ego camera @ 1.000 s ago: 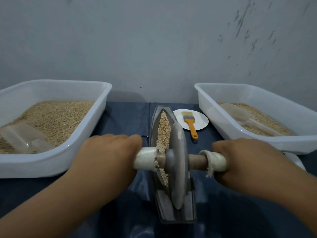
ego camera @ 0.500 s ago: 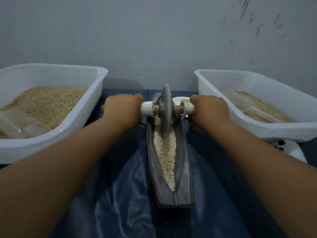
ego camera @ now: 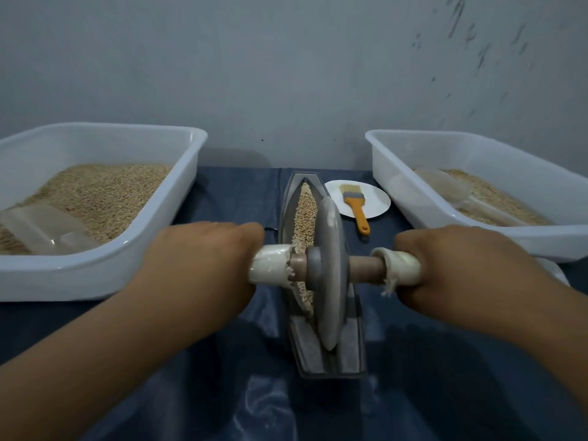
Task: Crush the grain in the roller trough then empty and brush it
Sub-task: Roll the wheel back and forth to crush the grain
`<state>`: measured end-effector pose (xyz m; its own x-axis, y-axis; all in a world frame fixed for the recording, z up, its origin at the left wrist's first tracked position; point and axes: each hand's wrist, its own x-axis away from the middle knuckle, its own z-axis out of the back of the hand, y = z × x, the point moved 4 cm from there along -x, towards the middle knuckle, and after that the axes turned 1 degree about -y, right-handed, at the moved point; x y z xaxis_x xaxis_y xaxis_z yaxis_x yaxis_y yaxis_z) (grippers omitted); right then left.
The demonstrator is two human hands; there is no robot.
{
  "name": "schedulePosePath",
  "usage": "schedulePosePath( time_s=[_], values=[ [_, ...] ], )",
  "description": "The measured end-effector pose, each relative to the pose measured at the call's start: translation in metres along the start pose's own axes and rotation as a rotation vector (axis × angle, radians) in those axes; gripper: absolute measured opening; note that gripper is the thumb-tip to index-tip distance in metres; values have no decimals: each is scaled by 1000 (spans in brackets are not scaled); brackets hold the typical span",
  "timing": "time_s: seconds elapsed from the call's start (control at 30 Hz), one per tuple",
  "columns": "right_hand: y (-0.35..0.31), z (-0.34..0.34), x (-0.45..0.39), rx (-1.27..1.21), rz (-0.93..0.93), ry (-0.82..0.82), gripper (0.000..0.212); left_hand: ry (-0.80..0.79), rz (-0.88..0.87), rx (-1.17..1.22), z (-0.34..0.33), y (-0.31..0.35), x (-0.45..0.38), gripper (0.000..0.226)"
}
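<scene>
I've pulled the wheel point(ego camera: 329, 275) back to the trough's point(ego camera: 353, 361) near end, left hand point(ego camera: 203, 265) and right hand point(ego camera: 458, 265) clenched round its handles, grain point(ego camera: 305, 211) barely crushed.

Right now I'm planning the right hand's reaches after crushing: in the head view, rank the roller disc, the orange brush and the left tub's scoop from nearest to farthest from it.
1. The roller disc, just left of the right hand, on the axle it grips.
2. The orange brush, ahead on the white plate.
3. The scoop, far across in the left tub.
</scene>
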<state>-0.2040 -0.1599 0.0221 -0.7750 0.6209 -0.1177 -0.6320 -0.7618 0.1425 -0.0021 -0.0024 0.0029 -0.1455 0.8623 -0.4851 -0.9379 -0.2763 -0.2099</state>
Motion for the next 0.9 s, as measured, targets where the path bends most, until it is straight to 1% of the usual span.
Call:
schedulePosePath(
  time_s=[0.13, 0.2, 0.27, 0.37, 0.47, 0.63, 0.8, 0.9],
  values=[
    [-1, -13, -22, -20, -30, -28, 21, -37, 63, -18, -16, -6, -10, 34],
    [1, -31, -50, -34, -73, 20, 20, -74, 107, -53, -34, -9, -29, 30],
    [4, -46, -81, -34, -118, 97, 18, -60, 124, -37, -49, -14, -52, 28],
    [10, -55, -116, -74, -168, 158, 25, -82, 144, -39, -64, -25, -88, 23],
    [14, -54, -133, -100, -183, 191, 14, -97, 150, -53, -70, -34, -109, 19],
    [13, -59, -119, -102, -153, 196, 20, -124, 117, -61, -68, -29, -100, 23],
    [11, -57, -79, -170, -124, 23, 17, -88, 68, -93, -42, -9, -67, 29],
    [6, -39, -40, -113, -81, 33, 20, -55, 69, -47, -26, -1, -37, 30]
  ],
)
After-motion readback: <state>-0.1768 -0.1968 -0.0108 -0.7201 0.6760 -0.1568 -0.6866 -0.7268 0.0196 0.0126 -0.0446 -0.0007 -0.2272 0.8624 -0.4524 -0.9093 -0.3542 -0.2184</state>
